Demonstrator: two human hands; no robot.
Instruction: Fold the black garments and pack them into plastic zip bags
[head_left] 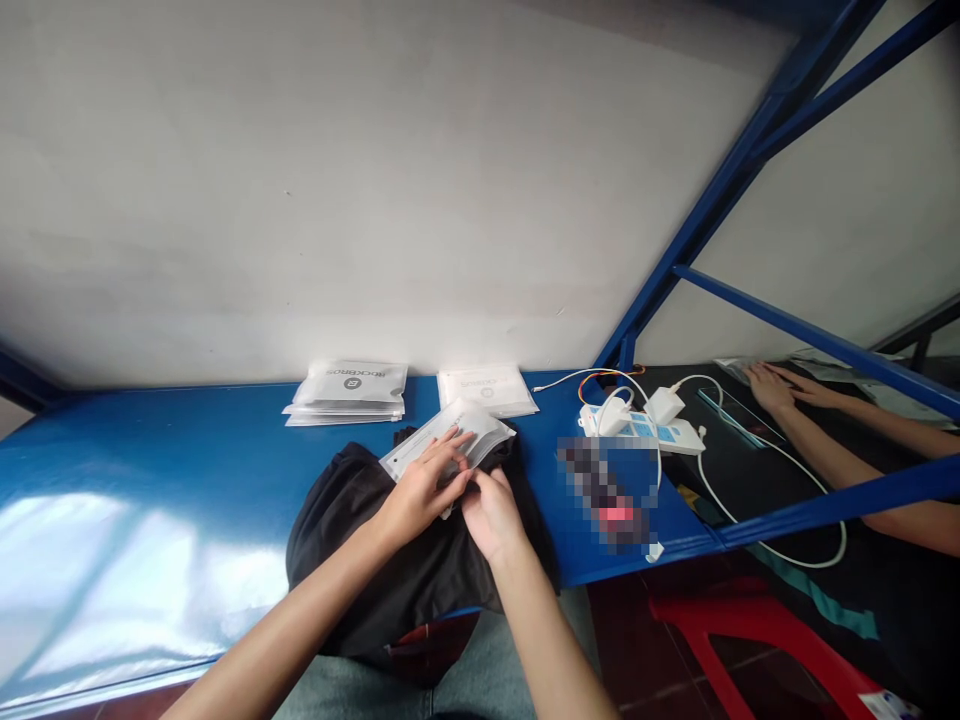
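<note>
A translucent white zip bag (480, 425) lies on top of a black garment (352, 510) at the near edge of the blue table (150, 480). My left hand (420, 490) grips the bag's near side with the fingers spread over it. Touching the bag's near corner from the right, my right hand (491, 510) pinches it against the left hand. The garment hangs over the table's edge toward my lap.
Two stacks of packed white bags (349, 392) (486, 388) lie by the wall. A white power strip with plugs and cables (645, 425) sits at the right. Blue frame bars (810, 330) slant across; behind them another person's arms (825, 430) rest. A red stool (750, 620) stands below.
</note>
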